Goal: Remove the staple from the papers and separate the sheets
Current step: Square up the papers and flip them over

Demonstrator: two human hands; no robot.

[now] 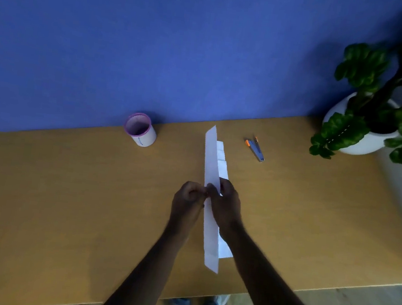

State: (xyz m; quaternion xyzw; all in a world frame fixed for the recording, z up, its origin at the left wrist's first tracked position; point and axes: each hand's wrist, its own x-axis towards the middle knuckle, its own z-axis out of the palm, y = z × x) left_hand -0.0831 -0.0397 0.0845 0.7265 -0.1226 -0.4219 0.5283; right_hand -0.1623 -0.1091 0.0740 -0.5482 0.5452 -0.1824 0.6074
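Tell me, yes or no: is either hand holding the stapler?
No. The stapler lies on the table, apart from both hands, which grip the papers.

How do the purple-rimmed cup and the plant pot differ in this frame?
The cup has a purple rim and straight sides; the plant pot is plain white and rounded. The cup looks smaller than the pot. No contents show in the cup; the pot holds a leafy green plant. Both stand upright on the wooden table near the blue wall, untouched by either hand.
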